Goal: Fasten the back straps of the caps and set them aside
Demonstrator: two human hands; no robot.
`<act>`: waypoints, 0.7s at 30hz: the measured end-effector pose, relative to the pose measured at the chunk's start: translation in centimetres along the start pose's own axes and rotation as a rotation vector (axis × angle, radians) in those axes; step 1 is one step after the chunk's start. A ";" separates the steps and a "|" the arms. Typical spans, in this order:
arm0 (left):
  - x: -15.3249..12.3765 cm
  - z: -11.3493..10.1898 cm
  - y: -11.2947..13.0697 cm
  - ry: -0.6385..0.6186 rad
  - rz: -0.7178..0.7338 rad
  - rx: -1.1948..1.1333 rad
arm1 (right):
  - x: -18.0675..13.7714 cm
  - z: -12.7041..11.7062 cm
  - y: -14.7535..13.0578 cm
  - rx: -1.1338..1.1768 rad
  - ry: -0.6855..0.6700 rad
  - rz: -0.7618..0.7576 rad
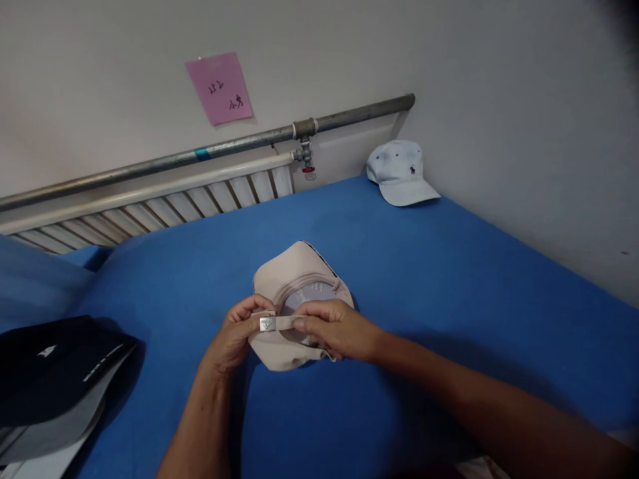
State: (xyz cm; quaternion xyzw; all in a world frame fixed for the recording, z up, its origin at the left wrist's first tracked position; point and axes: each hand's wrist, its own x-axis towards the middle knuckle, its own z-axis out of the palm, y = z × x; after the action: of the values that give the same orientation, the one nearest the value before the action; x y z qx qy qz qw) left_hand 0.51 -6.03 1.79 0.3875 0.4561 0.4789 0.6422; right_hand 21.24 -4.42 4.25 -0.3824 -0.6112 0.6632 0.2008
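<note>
A pink cap (294, 279) lies on the blue sheet (424, 279), near the middle of the scene, its back opening turned to the near side. Both hands are on its rear strap (283, 322). The left hand (237, 336) pinches the strap end at the metal buckle (267, 324), thumb and fingers closed on it. The right hand (337, 329) pinches the strap just right of the buckle, fingers closed, palm resting on the cap. The two hands sit close together, nearly touching.

A pale blue cap (399, 171) rests at the far right, against the wall, well apart from the hands. A black cap (47, 366) lies at the near left, on a grey item. A pipe (200, 154) with a valve (305, 156) runs along the far wall above a radiator (164, 206). A pink note (219, 88) is stuck to the wall.
</note>
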 end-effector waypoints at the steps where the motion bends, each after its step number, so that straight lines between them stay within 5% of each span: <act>1: 0.0 0.1 0.0 0.003 -0.001 0.001 | -0.1 0.1 0.0 -0.018 0.014 -0.018; 7: 0.0 0.5 0.1 0.042 0.018 0.035 | -0.4 0.5 -0.1 -0.089 0.185 -0.253; 21: -0.3 0.8 0.0 0.017 0.028 0.077 | 0.0 0.9 -0.6 0.222 0.105 -0.030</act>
State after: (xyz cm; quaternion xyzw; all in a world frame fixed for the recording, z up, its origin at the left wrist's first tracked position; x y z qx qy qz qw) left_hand 1.28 -6.37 2.11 0.4141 0.4742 0.4732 0.6162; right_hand 20.44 -4.95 4.83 -0.3829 -0.5284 0.7026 0.2837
